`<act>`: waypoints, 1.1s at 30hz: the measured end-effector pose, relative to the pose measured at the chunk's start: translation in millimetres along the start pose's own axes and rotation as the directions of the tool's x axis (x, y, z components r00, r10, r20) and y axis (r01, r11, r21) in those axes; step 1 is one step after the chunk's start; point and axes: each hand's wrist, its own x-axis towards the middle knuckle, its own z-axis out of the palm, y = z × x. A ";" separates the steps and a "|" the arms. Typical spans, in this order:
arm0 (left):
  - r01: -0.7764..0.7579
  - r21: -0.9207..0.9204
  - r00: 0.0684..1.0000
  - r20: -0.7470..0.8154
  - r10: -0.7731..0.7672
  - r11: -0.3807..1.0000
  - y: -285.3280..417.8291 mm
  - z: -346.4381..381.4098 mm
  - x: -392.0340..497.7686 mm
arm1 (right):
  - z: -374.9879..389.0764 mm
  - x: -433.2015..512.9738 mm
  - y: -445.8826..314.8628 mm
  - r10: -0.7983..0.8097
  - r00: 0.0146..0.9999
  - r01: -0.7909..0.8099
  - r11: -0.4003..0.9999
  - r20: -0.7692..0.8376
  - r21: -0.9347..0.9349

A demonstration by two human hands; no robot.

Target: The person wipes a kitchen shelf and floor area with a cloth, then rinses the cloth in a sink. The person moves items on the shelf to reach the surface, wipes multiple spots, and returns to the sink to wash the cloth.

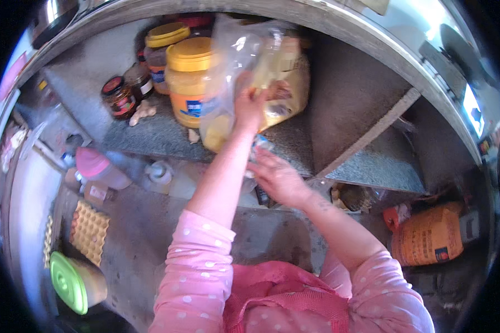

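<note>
My left hand (250, 102) reaches into the shelf compartment, its fingers around a clear plastic bag (229, 54) that hangs against a yellow package (291, 79). Motion blur hides the exact grip. Pale yellow contents show at the bag's lower end. Below and to the right, my right hand (281, 179) holds a crumpled blue-and-white piece (262, 143), perhaps a cloth or wrapper, at the shelf's front edge. Just left of the bag stands a large jar with a yellow lid (189, 54); a second yellow-lidded jar (154, 58) is behind it.
A dark-lidded glass jar (118, 98) and a ginger root (143, 112) sit on the stone shelf (150, 135). A divider (366, 129) bounds the compartment's right. Lower down are a pump bottle (159, 172), an egg tray (89, 233), a green-lidded container (68, 283) and an orange sack (427, 237).
</note>
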 end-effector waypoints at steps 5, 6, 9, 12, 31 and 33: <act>-0.172 0.596 0.985 0.083 0.152 0.785 21.1 28.8 -47.6 | 12.5 -4.1 25.7 0.194 0.928 -0.240 0.965 -0.318 -0.110; -0.191 0.618 0.980 0.080 0.180 0.762 17.1 31.5 -58.1 | 13.6 -1.7 12.5 0.280 0.948 -0.291 0.955 -0.152 -0.054; -0.181 0.418 0.925 0.380 0.009 0.890 61.8 21.0 -98.0 | 25.5 -14.5 -9.9 0.228 0.968 -0.225 0.974 -0.104 0.039; -0.482 0.443 0.870 0.140 0.473 0.756 99.7 -21.2 -166.2 | 6.4 -25.9 -22.9 0.395 0.909 -0.378 0.639 0.136 0.670; 0.151 -0.365 0.904 -0.325 -0.278 0.919 53.9 -123.1 -239.7 | -17.6 63.8 -101.0 -0.116 0.993 0.112 0.976 0.011 0.187; 0.144 -0.266 0.864 -0.435 -0.252 0.953 54.0 -137.5 -233.9 | -5.3 95.6 -87.1 -0.393 0.892 0.399 0.917 -0.223 -0.016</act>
